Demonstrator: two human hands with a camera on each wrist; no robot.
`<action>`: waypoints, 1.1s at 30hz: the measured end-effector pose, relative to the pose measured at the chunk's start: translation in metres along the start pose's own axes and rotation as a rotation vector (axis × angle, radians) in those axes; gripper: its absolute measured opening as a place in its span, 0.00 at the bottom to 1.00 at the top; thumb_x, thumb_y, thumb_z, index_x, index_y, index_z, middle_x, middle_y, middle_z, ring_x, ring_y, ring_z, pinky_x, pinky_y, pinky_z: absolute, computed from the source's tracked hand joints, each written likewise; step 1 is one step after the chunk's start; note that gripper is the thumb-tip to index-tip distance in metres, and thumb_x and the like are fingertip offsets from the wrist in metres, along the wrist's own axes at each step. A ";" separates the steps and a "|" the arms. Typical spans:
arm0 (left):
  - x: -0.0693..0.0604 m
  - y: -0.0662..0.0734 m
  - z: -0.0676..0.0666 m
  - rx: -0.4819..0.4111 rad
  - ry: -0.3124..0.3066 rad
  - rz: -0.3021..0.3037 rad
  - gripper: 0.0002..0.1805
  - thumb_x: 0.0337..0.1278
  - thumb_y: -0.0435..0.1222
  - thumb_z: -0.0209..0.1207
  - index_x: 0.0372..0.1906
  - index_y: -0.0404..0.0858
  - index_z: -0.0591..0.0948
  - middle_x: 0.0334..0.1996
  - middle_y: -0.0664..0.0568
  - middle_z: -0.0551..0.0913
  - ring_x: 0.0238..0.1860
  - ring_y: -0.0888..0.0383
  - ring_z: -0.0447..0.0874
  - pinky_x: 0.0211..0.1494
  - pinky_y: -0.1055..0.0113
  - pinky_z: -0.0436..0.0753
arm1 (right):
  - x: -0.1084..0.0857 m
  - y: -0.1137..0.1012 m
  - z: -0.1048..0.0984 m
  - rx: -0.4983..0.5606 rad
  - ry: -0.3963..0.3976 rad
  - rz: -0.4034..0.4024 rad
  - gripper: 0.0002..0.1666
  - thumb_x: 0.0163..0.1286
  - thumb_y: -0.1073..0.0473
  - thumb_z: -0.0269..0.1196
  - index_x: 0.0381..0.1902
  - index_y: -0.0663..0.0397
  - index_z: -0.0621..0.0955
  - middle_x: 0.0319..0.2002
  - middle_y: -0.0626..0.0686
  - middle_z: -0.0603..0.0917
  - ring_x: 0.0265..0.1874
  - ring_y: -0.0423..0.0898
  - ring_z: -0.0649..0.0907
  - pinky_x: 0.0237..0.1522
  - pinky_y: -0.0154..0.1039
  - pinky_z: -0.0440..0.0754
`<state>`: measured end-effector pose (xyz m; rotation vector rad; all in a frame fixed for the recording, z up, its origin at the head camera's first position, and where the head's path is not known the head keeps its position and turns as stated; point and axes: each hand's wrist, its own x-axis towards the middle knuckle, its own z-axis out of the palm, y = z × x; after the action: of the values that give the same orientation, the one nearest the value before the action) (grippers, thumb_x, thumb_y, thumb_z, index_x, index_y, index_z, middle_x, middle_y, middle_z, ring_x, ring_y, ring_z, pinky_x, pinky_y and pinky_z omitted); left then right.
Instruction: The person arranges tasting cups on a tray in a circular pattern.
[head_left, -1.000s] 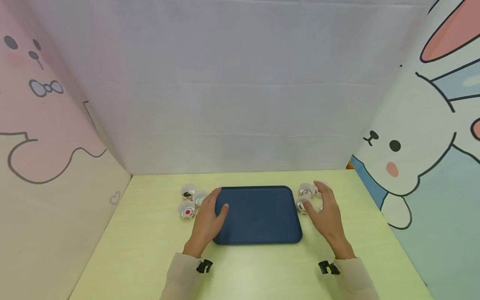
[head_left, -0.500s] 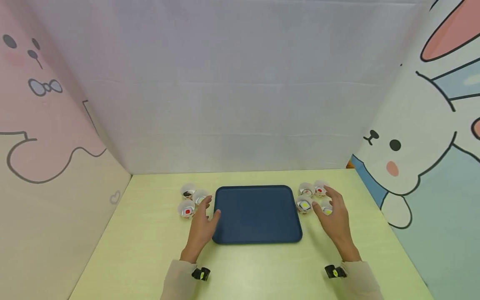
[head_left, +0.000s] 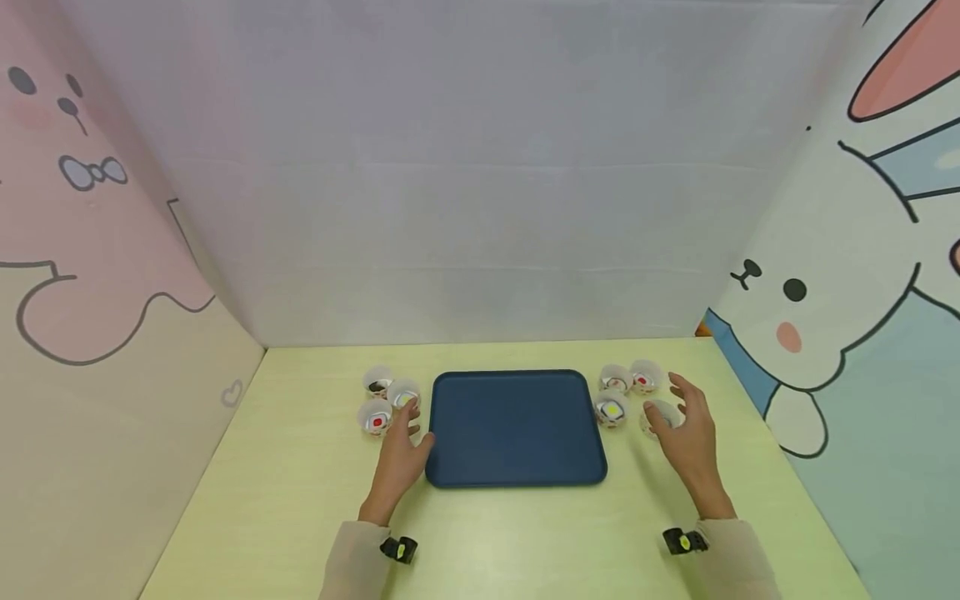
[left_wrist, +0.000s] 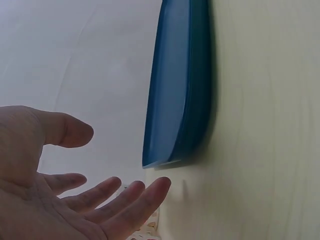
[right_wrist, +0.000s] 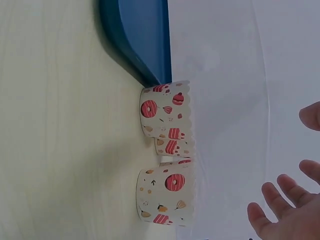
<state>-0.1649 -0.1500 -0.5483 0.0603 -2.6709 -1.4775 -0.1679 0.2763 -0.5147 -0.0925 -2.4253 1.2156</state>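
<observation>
My left hand (head_left: 397, 463) hovers beside the left edge of a dark blue tray (head_left: 517, 429), fingers spread and loosely bent, holding nothing. Just past its fingertips stand 3 small paper baking cups: one with a red mark (head_left: 376, 419), one with a dark item inside (head_left: 378, 383) and one partly hidden by a finger (head_left: 403, 392). My right hand (head_left: 692, 446) is raised beside a paper cup (head_left: 660, 427), its fingers apart and holding nothing. In the right wrist view, that hand's fingers stand away from the printed cups (right_wrist: 165, 111).
Further paper cups stand right of the tray: one with a yellow mark (head_left: 611, 410), one with a red mark (head_left: 646, 377) and another behind (head_left: 615, 380). A pale table (head_left: 517, 542) lies under everything. A white cloth wall (head_left: 480, 208) rises behind, with cartoon-printed panels at both sides.
Both hands have moved outward, the left away from over the tray, the right further right. Cups that the right hand covered now show. Tray and cups appear to stay in place.
</observation>
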 end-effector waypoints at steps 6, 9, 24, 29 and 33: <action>0.000 -0.007 0.002 -0.009 0.009 -0.020 0.36 0.58 0.30 0.59 0.72 0.33 0.63 0.61 0.33 0.74 0.57 0.34 0.79 0.57 0.43 0.79 | 0.005 0.013 -0.005 0.015 -0.019 0.048 0.39 0.66 0.56 0.64 0.72 0.58 0.64 0.68 0.64 0.67 0.66 0.64 0.69 0.63 0.62 0.66; 0.000 -0.008 0.003 -0.011 0.013 -0.025 0.36 0.57 0.31 0.59 0.72 0.34 0.63 0.61 0.33 0.75 0.57 0.35 0.79 0.57 0.43 0.79 | 0.006 0.019 -0.005 0.022 -0.034 0.088 0.41 0.66 0.55 0.64 0.73 0.58 0.63 0.69 0.64 0.66 0.67 0.64 0.68 0.64 0.63 0.66; 0.003 -0.019 0.007 -0.016 -0.030 -0.099 0.35 0.56 0.30 0.57 0.72 0.36 0.65 0.56 0.37 0.79 0.48 0.46 0.85 0.42 0.59 0.84 | 0.007 0.040 -0.004 0.159 -0.153 0.332 0.51 0.66 0.52 0.66 0.78 0.54 0.52 0.76 0.62 0.56 0.74 0.62 0.58 0.72 0.60 0.58; 0.007 -0.022 0.007 -0.043 -0.057 -0.121 0.34 0.56 0.30 0.57 0.71 0.37 0.67 0.54 0.39 0.81 0.48 0.47 0.85 0.40 0.62 0.83 | 0.007 0.044 -0.002 0.187 -0.202 0.417 0.54 0.66 0.54 0.67 0.79 0.53 0.48 0.77 0.61 0.53 0.76 0.62 0.56 0.73 0.59 0.59; 0.010 -0.024 0.007 -0.061 -0.083 -0.136 0.33 0.55 0.29 0.56 0.70 0.37 0.69 0.53 0.39 0.81 0.47 0.47 0.85 0.37 0.64 0.82 | 0.006 0.047 0.000 0.192 -0.230 0.457 0.54 0.66 0.58 0.66 0.79 0.52 0.46 0.77 0.62 0.51 0.75 0.63 0.56 0.71 0.59 0.62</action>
<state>-0.1754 -0.1578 -0.5713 0.1831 -2.7340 -1.6340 -0.1794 0.3069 -0.5494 -0.4976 -2.5479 1.7367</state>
